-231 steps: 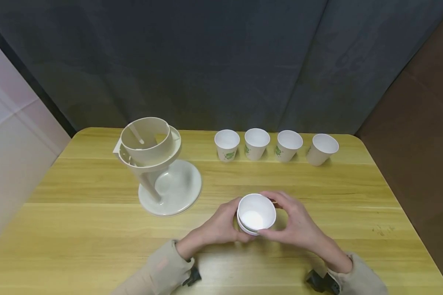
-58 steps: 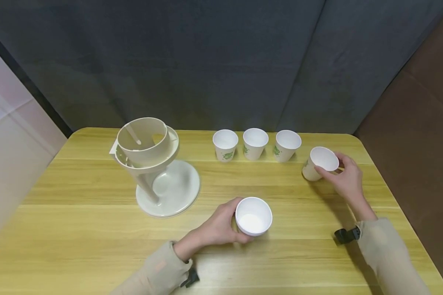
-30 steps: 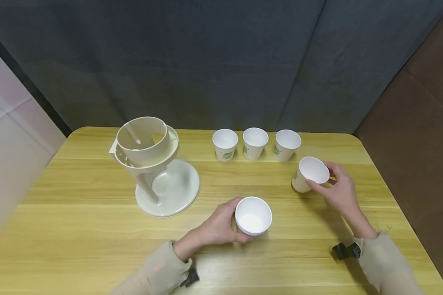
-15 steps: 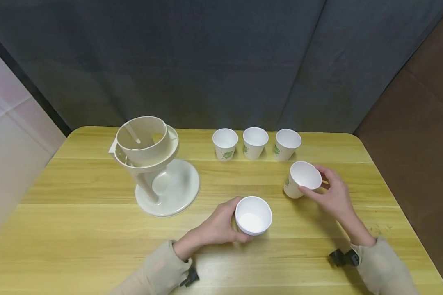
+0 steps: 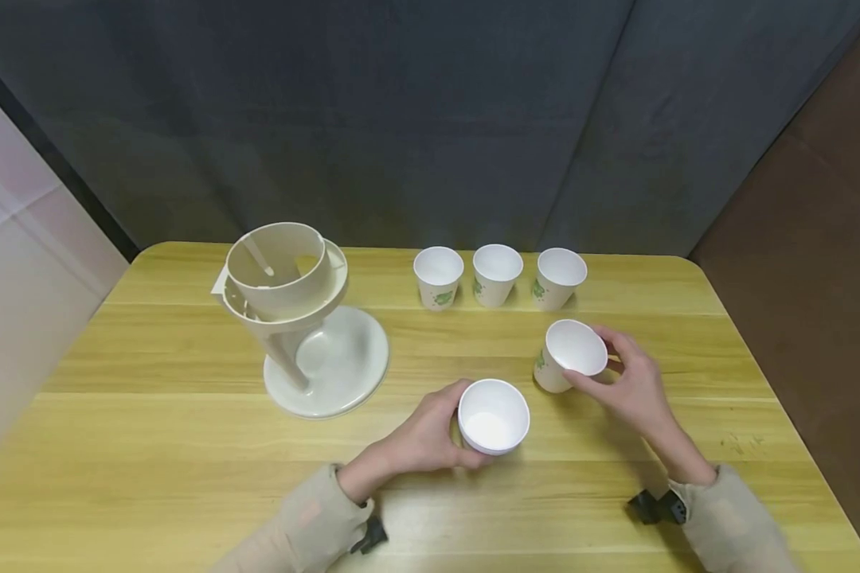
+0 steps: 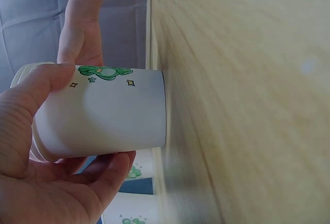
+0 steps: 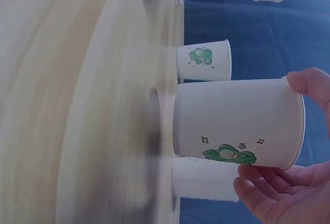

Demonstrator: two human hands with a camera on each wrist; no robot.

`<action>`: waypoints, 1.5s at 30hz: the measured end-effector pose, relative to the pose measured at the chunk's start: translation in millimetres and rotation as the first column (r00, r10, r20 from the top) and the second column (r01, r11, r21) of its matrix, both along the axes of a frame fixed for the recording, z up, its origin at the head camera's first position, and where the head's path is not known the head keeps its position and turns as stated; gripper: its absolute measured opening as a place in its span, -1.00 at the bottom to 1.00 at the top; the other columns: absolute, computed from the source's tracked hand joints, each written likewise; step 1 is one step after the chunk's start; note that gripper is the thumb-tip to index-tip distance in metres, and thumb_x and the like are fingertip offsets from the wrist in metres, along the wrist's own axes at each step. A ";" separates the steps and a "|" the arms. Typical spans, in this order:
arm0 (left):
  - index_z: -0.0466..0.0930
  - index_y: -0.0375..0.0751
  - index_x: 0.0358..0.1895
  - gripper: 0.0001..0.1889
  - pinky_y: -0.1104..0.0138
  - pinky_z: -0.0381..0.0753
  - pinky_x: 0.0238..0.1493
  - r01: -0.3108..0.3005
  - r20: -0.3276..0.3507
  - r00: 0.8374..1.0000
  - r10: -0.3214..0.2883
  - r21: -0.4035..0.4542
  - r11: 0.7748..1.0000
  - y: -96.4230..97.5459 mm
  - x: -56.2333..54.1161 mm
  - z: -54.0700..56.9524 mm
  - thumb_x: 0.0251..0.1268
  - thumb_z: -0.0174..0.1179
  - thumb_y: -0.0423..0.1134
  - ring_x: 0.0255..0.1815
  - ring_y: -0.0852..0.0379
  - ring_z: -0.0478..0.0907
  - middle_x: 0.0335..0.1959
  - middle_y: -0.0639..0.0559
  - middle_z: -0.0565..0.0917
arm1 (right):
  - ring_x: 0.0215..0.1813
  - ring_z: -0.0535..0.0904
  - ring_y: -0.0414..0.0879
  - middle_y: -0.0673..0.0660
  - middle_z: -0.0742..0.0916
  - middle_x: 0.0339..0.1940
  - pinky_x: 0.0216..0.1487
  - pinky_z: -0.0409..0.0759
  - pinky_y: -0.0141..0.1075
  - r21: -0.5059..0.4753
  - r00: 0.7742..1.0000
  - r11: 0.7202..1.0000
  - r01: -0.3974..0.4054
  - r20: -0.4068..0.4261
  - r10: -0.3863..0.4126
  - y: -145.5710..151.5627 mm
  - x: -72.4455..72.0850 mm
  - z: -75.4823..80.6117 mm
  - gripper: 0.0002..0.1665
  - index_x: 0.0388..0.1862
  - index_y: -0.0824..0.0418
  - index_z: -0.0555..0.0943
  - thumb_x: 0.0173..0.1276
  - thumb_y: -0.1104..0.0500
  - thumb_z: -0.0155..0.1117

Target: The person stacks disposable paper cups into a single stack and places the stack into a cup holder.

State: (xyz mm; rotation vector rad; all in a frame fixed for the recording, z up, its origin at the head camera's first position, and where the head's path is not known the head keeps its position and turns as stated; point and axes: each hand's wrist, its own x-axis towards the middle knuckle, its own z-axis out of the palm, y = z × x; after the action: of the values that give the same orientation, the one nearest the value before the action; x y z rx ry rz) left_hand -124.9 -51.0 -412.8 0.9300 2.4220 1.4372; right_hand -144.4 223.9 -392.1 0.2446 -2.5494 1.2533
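Note:
My left hand [image 5: 430,436] grips a stack of nested white paper cups [image 5: 494,417] upright at the front middle of the table. In the left wrist view, doubled rims show at the mouth of the stack [image 6: 113,113], with a green cartoon print on its side. To the right and a little behind, my right hand [image 5: 634,390] pinches a single white paper cup [image 5: 576,350] near its rim, thumb on one side and fingers on the other. This cup [image 7: 237,121] bears the same green print and is held close over the wood, apart from the stack.
Three more paper cups stand in a row at the back: left [image 5: 438,278], middle [image 5: 497,274] and right [image 5: 559,278]. A cream plastic stand with a ring-shaped top [image 5: 287,298] and round base [image 5: 358,382] is on the left. A dark cloth [image 5: 401,119] hangs behind the table.
My right hand has let go of the stack, taken the rightmost cup from the back row and brought it left and nearer. My left hand has stayed on the stack.

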 end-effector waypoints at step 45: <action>0.38 -0.29 0.15 -0.23 0.20 0.46 0.14 0.003 -0.013 1.000 -0.003 0.014 1.000 -0.5 -1.2 -0.7 -0.28 0.53 -0.28 0.06 0.04 0.51 0.03 -0.06 0.58 | -0.04 0.47 -0.23 0.15 0.59 -0.01 -0.08 0.49 -0.59 -0.041 0.959 0.976 -0.213 -0.198 0.201 -33.7 25.6 78.2 -0.10 0.16 0.40 0.46 -0.31 0.51 0.54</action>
State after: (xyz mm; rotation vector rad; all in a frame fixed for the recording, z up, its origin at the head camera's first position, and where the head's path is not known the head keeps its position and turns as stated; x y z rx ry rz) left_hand -126.1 -51.5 -413.5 0.9485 2.4216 1.4528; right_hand -118.8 190.2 -313.9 0.6036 -2.3628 1.3087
